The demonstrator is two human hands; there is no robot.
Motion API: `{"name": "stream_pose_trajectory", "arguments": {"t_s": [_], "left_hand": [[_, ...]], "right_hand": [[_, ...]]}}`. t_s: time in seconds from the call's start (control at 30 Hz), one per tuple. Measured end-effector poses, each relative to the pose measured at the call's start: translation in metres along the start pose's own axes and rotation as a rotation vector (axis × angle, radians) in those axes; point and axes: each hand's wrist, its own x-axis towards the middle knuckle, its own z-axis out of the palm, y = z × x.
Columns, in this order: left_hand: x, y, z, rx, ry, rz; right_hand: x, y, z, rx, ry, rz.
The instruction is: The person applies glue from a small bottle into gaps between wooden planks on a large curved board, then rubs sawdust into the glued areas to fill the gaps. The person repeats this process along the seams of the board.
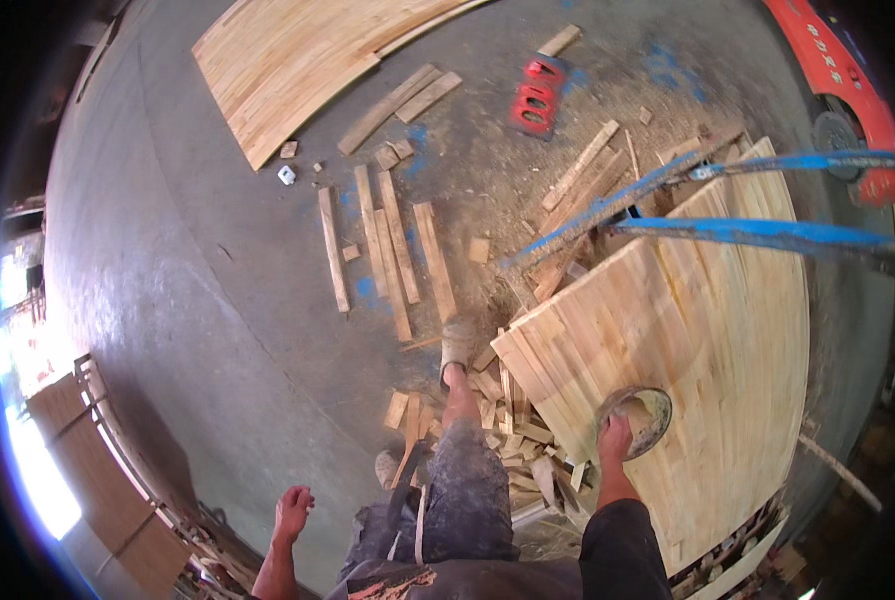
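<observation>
My right hand (614, 438) is closed on the near-left rim of a round, shallow bowl (664, 440). A pale yellowish, paste-like substance (644, 407) coats the inside of the bowl. The bowl is over a large glued-up wooden panel (707, 330) at the right; whether it rests on the panel or is held just above it I cannot tell. My left hand (292, 512) hangs in the air at the lower left, well apart from the panel. Its fingers are loosely bent with nothing in them.
Blue metal bars (757, 230) reach over the panel's far side. Wood offcuts (517, 440) lie heaped beside my legs, with loose strips (387, 240) ahead. A second panel (297, 60), a red slotted object (539, 95) and a red vehicle (827, 60) stand farther off.
</observation>
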Motion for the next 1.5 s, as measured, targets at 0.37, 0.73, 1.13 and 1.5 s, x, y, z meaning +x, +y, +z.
{"name": "stream_pose_trajectory", "arguments": {"t_s": [0.37, 0.73, 1.13, 1.5], "left_hand": [[0.042, 0.151, 0.009, 0.118, -0.098, 0.293], [0.079, 0.175, -0.037, 0.080, -0.115, 0.577], [0.062, 0.263, -0.298, 0.013, -0.762, 1.226], [0.151, 0.037, -0.590, -0.869, 0.156, 0.760]], "right_hand": [[0.018, 0.003, -0.004, 0.156, 0.231, 0.268], [-0.120, -0.146, -0.115, 0.423, 0.605, 0.154], [-0.383, -0.727, -0.261, 0.703, -0.125, -0.802], [-0.296, -1.027, -0.376, 0.574, -0.263, -0.921]]}}
